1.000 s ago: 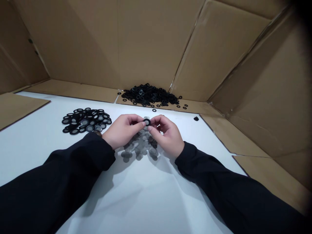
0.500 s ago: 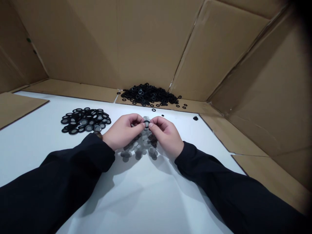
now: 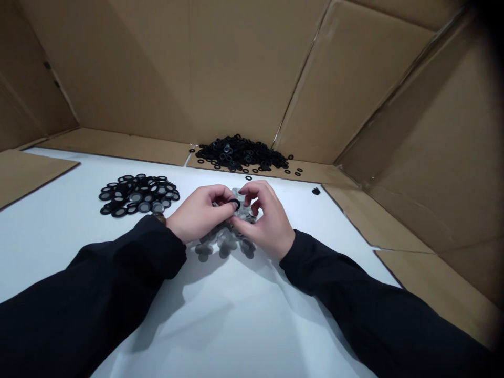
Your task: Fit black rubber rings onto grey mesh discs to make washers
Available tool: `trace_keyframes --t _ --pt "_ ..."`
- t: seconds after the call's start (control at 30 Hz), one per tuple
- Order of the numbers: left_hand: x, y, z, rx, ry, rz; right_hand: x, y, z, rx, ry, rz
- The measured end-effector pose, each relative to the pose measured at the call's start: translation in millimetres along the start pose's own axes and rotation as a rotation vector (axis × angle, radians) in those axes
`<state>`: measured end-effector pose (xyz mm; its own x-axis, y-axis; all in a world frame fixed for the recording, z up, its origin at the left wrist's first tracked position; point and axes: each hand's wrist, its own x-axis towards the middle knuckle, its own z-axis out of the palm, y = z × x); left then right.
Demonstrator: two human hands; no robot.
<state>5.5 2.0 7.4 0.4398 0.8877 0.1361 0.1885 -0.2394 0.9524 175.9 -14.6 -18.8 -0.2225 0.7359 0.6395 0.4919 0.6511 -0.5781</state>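
The ring (image 3: 238, 204) is held between the two hands, over the loose discs (image 3: 226, 245); being round, it can be assigned no long axis. At the far left, the filled rings (image 3: 136, 197) are heaped beyond the left wrist. By the left hand (image 3: 201, 214), the nearer one, the ring is pinched between closed thumb and finger. To the ring's right, the right hand (image 3: 270, 221) is placed with thumb and fingers parted in a loose curl; nothing is seen held there, and whether its thumb is touching the ring cannot be told.
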Motion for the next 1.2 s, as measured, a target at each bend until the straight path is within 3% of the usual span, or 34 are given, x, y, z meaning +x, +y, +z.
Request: trace_keyframes --t 0.33,0.63,0.9,1.03,1.2 --pt "-2.2 2.2 0.3 0.018 -0.014 0.000 -1.1 5.9 -4.5 -0.026 -0.106 -0.219" --pt "-2.4 1.7 1.8 -0.037 -0.054 -0.026 -0.5 4.4 -4.4 -0.058 -0.055 -0.157" --pt "-2.9 3.8 0.7 -0.038 -0.053 -0.067 -0.9 6.4 -6.4 -0.037 -0.130 -0.252" --pt "-2.2 2.7 0.5 -0.043 -0.053 -0.075 -0.3 6.5 -5.7 -0.020 -0.119 -0.201" --pt "-1.3 -1.5 -4.7 -0.191 -0.193 -0.112 -0.2 7.9 -6.2 -0.013 -0.063 -0.204"
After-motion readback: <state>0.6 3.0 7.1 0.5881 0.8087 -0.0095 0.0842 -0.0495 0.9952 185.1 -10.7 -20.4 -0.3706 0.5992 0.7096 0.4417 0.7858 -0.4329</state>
